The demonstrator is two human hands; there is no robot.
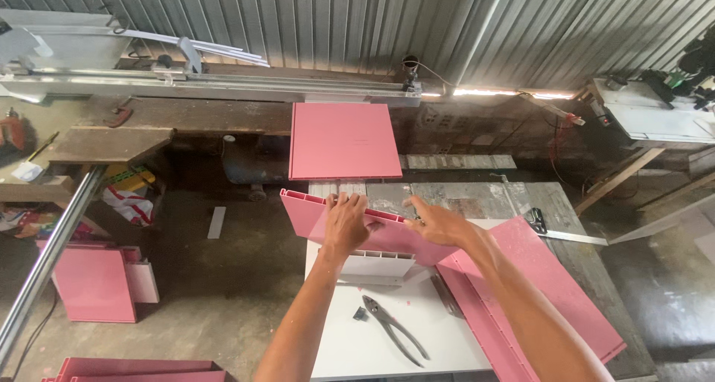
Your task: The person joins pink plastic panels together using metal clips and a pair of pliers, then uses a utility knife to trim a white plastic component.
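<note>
A pink hollow plastic panel lies tilted across the workbench in front of me. My left hand rests on top of it, fingers over its far edge. My right hand grips the same panel's far edge further right. Under the panel a white hollow-core panel piece shows its open end. A square pink panel stands propped upright at the far end of the bench. Grey pliers lie on the white bench top near me, beside a small dark piece.
A long pink panel lies on the bench at the right, with a metal square beyond it. More pink panels stand on the floor at left and bottom left. A long saw table runs along the corrugated wall.
</note>
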